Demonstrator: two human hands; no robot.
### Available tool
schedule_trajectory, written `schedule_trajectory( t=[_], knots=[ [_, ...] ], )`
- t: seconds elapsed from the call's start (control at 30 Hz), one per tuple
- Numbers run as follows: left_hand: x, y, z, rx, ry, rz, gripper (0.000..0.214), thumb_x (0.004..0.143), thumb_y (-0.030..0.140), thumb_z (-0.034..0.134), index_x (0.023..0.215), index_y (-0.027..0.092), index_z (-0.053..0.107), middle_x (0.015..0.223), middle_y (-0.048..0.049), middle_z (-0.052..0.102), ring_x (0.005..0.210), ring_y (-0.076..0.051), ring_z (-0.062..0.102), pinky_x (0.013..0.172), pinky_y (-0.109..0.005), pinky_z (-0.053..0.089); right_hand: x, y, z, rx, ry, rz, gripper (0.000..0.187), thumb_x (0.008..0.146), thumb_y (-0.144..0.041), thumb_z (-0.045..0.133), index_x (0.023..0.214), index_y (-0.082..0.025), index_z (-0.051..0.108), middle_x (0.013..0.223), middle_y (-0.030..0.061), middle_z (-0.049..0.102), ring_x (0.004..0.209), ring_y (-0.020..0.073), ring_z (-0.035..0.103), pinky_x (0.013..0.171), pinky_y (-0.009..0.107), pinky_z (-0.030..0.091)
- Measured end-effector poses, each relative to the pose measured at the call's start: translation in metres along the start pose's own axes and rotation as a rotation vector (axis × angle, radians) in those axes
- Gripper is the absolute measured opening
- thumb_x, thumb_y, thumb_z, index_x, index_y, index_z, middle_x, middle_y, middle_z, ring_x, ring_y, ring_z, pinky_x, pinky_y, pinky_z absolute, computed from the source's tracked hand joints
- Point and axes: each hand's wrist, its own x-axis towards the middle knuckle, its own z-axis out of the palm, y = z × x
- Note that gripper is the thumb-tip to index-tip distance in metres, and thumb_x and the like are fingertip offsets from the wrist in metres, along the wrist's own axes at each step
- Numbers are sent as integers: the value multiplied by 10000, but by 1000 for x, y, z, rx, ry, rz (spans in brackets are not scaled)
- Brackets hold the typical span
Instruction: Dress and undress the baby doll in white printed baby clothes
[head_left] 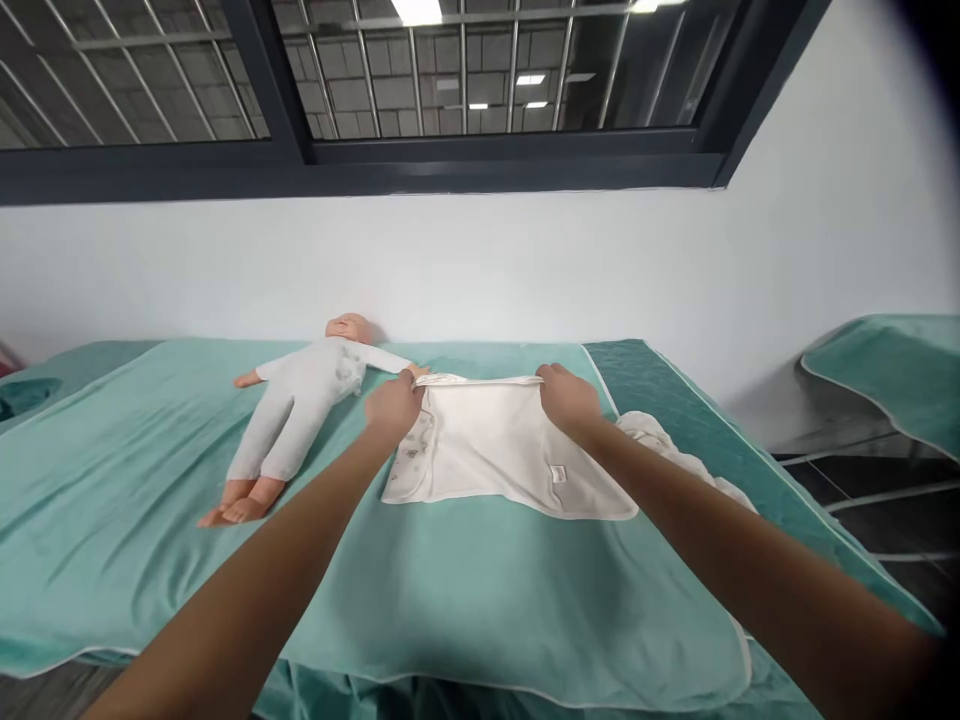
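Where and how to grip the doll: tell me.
Take the doll around its torso, likely best from above its foot end: it lies stretched out with arms spread, leaving both flanks accessible, while its head lies close to the wall.

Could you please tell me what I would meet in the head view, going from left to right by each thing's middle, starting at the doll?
Doll, left grip, white cloth, right grip, bunched white fabric, green cover at the far right.
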Motion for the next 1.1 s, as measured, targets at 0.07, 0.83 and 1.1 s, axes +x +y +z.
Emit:
schedule_trajectory(
  t=[0.07, 0.83, 1.1],
  knots=[
    [7, -2, 7, 10, 11, 7, 489, 953, 525, 311, 1180, 172, 561, 991, -163, 713, 925, -344, 682, 767, -415, 513, 11, 1, 6, -9, -13, 7, 323, 958, -132, 312, 1158, -198, 555, 1133, 107, 585, 841, 207, 627, 700, 312, 434],
    [-29, 53, 89, -173, -66, 59, 563, 967, 357, 291, 1466, 121, 401, 1601, -130, 315, 1502, -263, 242, 1194, -514, 294, -4, -56, 95, 206, 20, 112, 559, 982, -438, 325, 1420, -94, 371, 1437, 192, 444, 1240, 320, 531, 990, 446, 452],
    [-4, 60, 86, -171, -19, 1, 649, 959, 416, 286, 1550, 151, 256, 1629, -114, 251, 1511, -289, 204, 1167, -540, 332, 8, -54, 101, 268, 68, 103, 632, 982, -413, 286, 1561, -207, 141, 1582, 112, 276, 1445, 307, 297, 1120, 487, 354]
  ],
)
